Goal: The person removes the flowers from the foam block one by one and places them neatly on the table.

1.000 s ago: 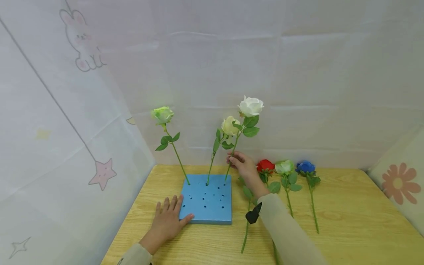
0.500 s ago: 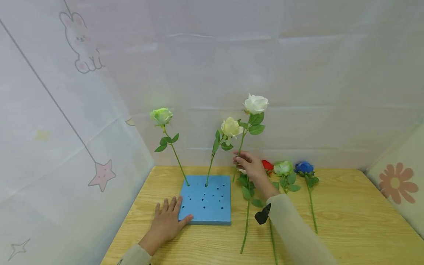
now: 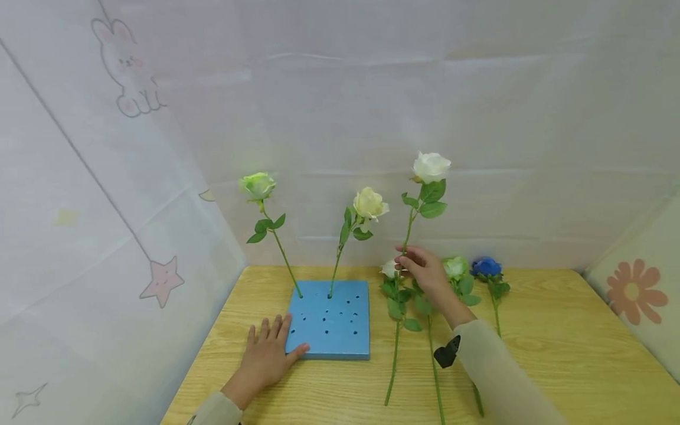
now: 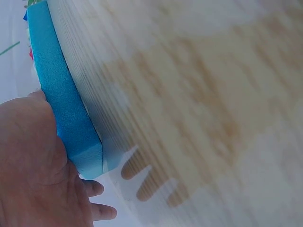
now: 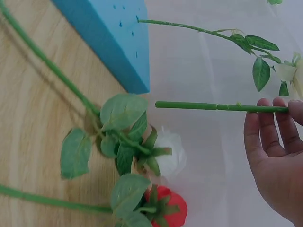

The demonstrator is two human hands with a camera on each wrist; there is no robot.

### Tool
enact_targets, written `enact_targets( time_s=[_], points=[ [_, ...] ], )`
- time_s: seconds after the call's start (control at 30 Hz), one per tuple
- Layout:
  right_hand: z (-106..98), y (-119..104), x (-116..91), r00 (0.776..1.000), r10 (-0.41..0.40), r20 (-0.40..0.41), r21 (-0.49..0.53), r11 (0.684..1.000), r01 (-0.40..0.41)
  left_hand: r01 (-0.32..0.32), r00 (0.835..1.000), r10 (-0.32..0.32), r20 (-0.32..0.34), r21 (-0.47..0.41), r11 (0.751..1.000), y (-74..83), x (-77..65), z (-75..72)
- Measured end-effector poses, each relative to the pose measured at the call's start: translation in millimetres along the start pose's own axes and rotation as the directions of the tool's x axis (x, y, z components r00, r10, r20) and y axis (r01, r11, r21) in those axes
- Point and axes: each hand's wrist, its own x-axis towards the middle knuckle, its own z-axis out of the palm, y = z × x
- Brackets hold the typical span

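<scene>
My right hand [image 3: 427, 273] pinches the green stem of a white rose [image 3: 431, 167] and holds it upright; in the right wrist view the stem's lower end [image 5: 184, 105] hangs free, apart from the foam block. My left hand [image 3: 267, 357] lies with straight fingers against the left edge of a blue foam block [image 3: 340, 348] with holes in its top. A light green rose [image 3: 258, 186] and a cream rose [image 3: 370, 203] stand in holes along the block's back. In the left wrist view the palm [image 4: 35, 156] touches the block's side [image 4: 66, 99].
To the right of the block, cut roses lie on the wooden table [image 3: 558, 330]: a white one [image 3: 389, 269], a red one [image 5: 170, 208], a light green one [image 3: 455, 267] and a blue one [image 3: 487, 267]. A pale printed cloth [image 3: 340, 118] hangs behind.
The white rose's stem has come away from the back right corner of the block. My right hand has carried it to the right, over the lying roses. My left hand has stayed put.
</scene>
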Motion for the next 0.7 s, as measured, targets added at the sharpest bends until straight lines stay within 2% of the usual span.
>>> enact_targets(
  time_s=[0.37, 0.7],
  points=[
    [-32.7, 3.9, -27.1, 0.998, 0.058, 0.019, -0.119, 0.991, -0.055, 0.003, 1.000, -0.003, 0.010, -0.001, 1.000, -2.0, 1.6, 5.1],
    [-61.4, 1.7, -58.2, 0.997, 0.050, 0.050, -0.232, 0.972, -0.038, -0.008, 1.000, 0.008, -0.001, -0.007, 1.000, -3.9, 2.4, 4.2]
  ],
)
